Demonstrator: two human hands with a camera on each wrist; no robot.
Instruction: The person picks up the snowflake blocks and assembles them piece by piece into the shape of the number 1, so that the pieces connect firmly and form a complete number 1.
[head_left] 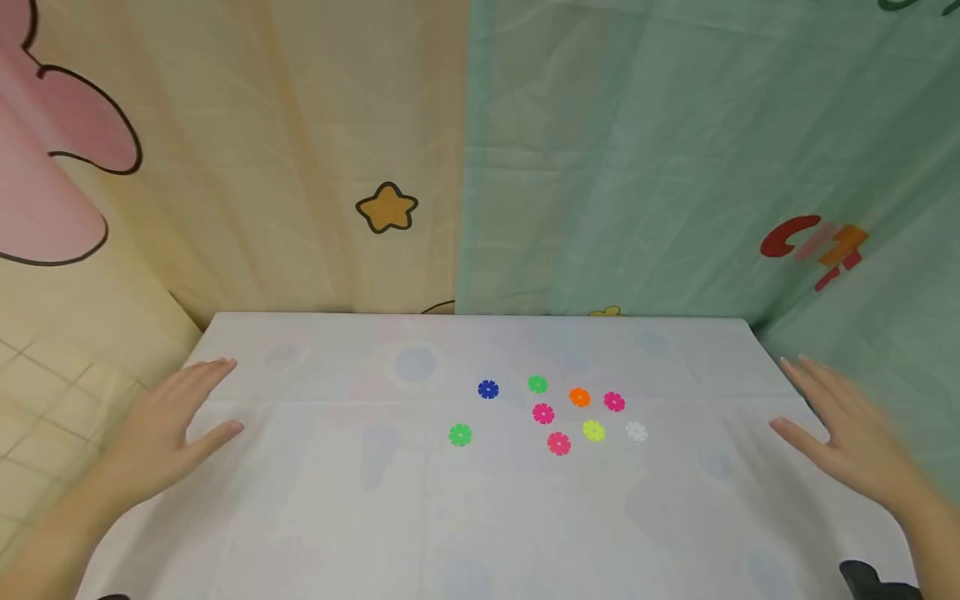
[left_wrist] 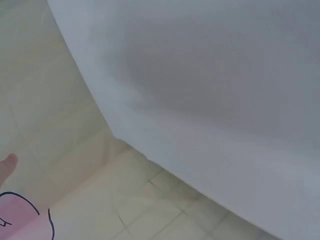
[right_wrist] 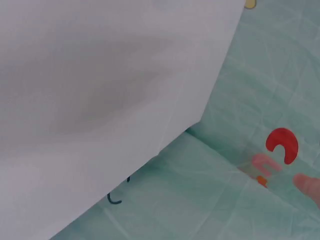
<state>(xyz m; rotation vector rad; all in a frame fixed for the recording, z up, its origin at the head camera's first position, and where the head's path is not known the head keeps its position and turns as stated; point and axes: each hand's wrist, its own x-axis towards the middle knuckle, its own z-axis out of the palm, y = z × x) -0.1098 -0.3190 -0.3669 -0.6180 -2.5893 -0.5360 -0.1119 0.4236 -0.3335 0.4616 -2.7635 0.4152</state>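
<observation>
No readable text; colourful letter-like marks (head_left: 843, 245), on green curtain (head_left: 645, 167)

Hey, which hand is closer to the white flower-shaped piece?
Right. The right hand is to the right of the white flower-shaped piece, not touching it; the left hand is much farther, away to its left, near the left edge of the table.

Left hand (head_left: 168, 429), right hand (head_left: 855, 437): well apart, fingers (head_left: 208, 374) extended, thumbs (head_left: 212, 442) angled inward; wrist views show one digit (left_wrist: 7, 167) each, which one unclear.

9 flower-shaped discs (head_left: 554, 445), 3 pink, 2 green, lying flat, apart, on white tabletop (head_left: 315, 508)
</observation>
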